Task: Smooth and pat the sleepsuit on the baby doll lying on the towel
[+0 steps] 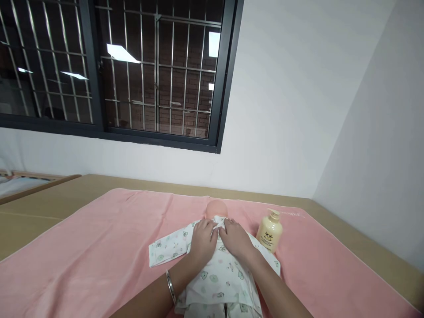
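Note:
A baby doll (216, 208) lies on its back with only the top of its bald head showing beyond the collar. It wears a white long-sleeved baby top (213, 280) printed with small green and pink figures, and matching trousers (205, 310). Just below the doll's head, my left hand (202, 240) is closed on the left side of the top's collar. My right hand (236, 237) is closed on the other side, its fingertips close to the left ones. One sleeve stretches out to the left; my right forearm partly covers the other.
A pale yellow pump bottle (270, 232) stands right of the doll. Under everything lies a pink blanket (96, 247) on a wooden table (29, 232). White walls (281, 97) rise behind and at the right, with a dark-framed barred window (159, 75) at upper left.

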Tool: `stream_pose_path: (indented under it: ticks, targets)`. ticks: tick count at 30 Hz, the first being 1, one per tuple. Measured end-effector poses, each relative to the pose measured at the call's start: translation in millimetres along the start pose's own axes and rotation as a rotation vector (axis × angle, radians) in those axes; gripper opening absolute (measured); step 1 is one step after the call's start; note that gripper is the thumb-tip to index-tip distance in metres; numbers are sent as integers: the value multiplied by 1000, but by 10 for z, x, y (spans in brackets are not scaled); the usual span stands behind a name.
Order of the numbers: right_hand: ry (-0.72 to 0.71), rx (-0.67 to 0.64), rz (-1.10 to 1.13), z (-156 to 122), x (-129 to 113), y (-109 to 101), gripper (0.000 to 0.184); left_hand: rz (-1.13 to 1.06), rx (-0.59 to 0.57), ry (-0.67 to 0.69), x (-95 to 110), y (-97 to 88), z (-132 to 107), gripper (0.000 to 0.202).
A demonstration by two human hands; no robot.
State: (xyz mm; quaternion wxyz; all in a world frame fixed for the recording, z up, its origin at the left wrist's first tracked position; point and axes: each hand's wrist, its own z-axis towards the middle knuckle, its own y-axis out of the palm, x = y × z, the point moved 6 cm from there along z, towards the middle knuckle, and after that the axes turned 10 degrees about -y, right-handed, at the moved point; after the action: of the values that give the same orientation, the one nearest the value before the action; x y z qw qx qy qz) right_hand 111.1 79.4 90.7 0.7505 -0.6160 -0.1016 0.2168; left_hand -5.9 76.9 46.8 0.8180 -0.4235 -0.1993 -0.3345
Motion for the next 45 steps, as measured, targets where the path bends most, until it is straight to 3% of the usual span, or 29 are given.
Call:
stream_pose_path:
  ticks: [5,12,21,26,28,33,38,43,45]
  targets:
    - [-29,-6,25,4,-8,-5,32,28,-12,-24,4,6,10,27]
    - [-46,26,-176,-74,-134,-9,36,52,-45,-44,-7,23,38,33]
    - [-15,14,30,-30,-18,-4,47,-26,12,-64,-47,8,4,33]
    - [22,195,85,-29,-12,-113,59,-129,84,-81,-97,-27,-28,35]
    - [24,225,101,-23,-26,-74,59,-187,114,-81,-110,-50,-38,37]
    - [-17,101,165,19,-54,143,51,-239,134,-66,-123,-68,-49,38]
    - [-2,209,157,8,-40,76,53,-225,137,-64,-121,-67,-48,38]
    - [-36,155,142,3,-93,104,48,-225,137,-73,-128,-62,-47,37]
    - [-31,192,142,-5,-91,75,48,-223,137,-71,-136,-55,-44,36]
